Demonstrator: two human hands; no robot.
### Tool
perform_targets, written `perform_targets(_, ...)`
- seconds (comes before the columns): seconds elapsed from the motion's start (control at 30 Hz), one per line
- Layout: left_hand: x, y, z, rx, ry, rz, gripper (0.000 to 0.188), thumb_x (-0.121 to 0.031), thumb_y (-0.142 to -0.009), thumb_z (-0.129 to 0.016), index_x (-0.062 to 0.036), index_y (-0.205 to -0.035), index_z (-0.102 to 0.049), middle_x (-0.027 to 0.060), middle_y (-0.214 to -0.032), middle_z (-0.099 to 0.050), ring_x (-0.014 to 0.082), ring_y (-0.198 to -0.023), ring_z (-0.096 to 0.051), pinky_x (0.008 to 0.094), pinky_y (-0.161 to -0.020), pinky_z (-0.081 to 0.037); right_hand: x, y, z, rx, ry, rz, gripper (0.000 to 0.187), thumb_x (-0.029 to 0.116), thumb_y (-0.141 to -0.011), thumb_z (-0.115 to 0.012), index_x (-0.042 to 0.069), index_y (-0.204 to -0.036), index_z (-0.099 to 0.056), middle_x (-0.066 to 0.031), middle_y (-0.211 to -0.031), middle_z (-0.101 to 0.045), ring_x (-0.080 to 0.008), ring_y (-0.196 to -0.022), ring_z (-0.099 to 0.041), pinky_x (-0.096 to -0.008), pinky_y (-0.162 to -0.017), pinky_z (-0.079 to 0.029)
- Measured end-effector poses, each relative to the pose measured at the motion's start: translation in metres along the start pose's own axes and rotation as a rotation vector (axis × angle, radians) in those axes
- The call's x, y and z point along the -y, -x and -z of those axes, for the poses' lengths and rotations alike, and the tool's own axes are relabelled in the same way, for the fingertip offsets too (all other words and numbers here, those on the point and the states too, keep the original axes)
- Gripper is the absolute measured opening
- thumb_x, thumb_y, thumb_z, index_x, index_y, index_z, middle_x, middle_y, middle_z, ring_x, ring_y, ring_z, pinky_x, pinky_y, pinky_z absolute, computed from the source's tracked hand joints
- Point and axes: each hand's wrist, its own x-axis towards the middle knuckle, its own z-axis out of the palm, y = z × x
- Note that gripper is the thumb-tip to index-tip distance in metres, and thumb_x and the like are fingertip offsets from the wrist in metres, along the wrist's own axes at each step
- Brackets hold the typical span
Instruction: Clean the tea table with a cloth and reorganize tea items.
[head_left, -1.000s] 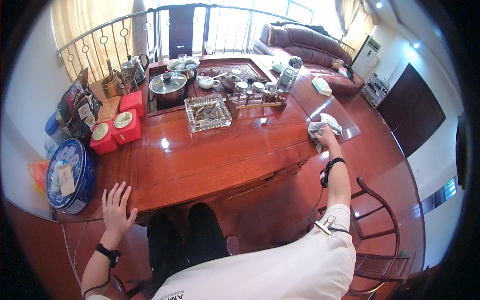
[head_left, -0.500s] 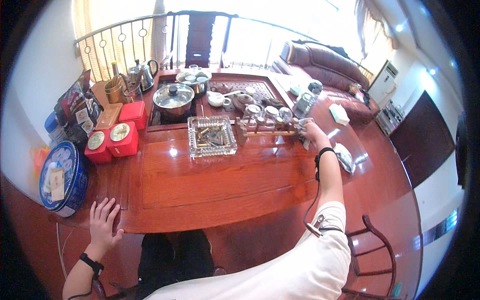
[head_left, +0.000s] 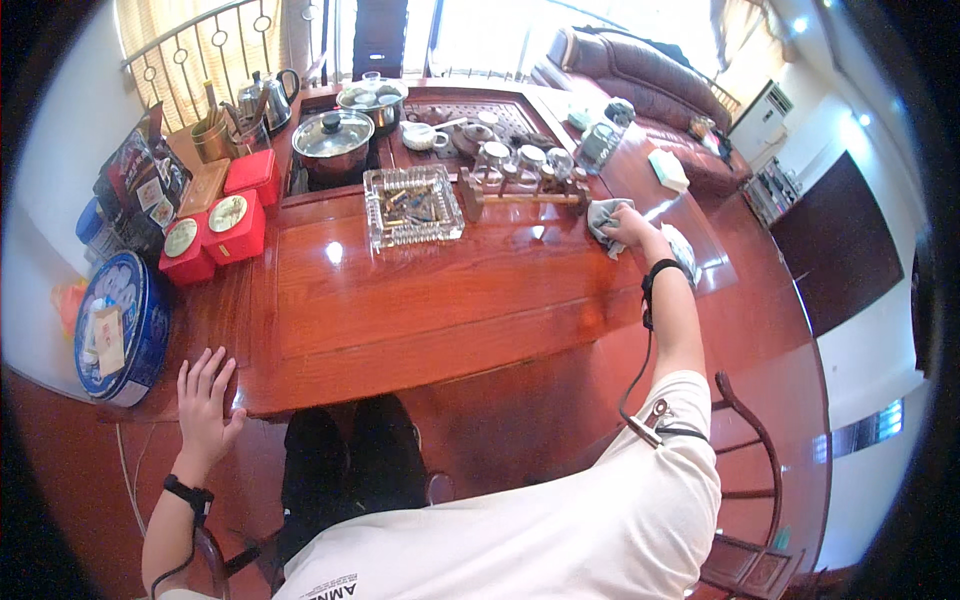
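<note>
My right hand (head_left: 629, 229) is closed on a crumpled grey cloth (head_left: 601, 219), which lies against the polished wooden table just right of a small wooden rack (head_left: 527, 198). Glass cups (head_left: 529, 158) stand at that rack. Partly behind my right wrist is a pale plastic packet (head_left: 682, 254). My left hand (head_left: 206, 405) rests with its fingers spread on the table's near left edge, holding nothing. Close to it stands a round blue tin (head_left: 147, 340) with a paper packet on top.
A glass ashtray (head_left: 414, 232) full of butts sits mid-table. Behind it are a lidded pot (head_left: 333, 150), a second pot (head_left: 385, 100) and a white teapot (head_left: 420, 137). Red tins (head_left: 233, 243) stand at left, a white tissue box (head_left: 668, 171) at right. A wooden chair (head_left: 765, 470) is beside me.
My right hand and the cloth have moved slightly right and toward me, away from the rack's end. My left hand stays on the table edge. The whole view has shifted.
</note>
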Motion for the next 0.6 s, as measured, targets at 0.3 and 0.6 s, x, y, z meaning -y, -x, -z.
perform_targets(0.3, -0.002, 0.005, 0.002, -0.035, 0.031, -0.003, 0.061, -0.032, -0.084, -0.056, -0.0084, -0.139, -0.045, 0.0126, -0.146, -0.041, 0.0325, -0.137, -0.034, 0.0538, -0.115, -0.017, 0.011, 0.132, -0.005, 0.110, -0.091, 0.109, 0.048, 0.038, -0.078, -0.071, -0.006, -0.096, -0.070, -0.0197, -0.115, -0.054, -0.0341, -0.107, -0.055, -0.0393, -0.095, -0.044)
perform_targets(0.6, -0.002, 0.006, -0.005, -0.078, 0.027, -0.025, 0.058, -0.034, -0.088, -0.054, -0.0086, -0.140, -0.044, 0.0117, -0.148, -0.039, 0.0320, -0.138, -0.033, 0.0541, -0.115, -0.017, 0.026, 0.191, -0.025, -0.171, -0.172, 0.045, 0.037, 0.033, -0.078, -0.072, -0.003, -0.087, -0.070, -0.0182, -0.104, -0.057, -0.0330, -0.098, -0.058, -0.0411, -0.088, -0.047)
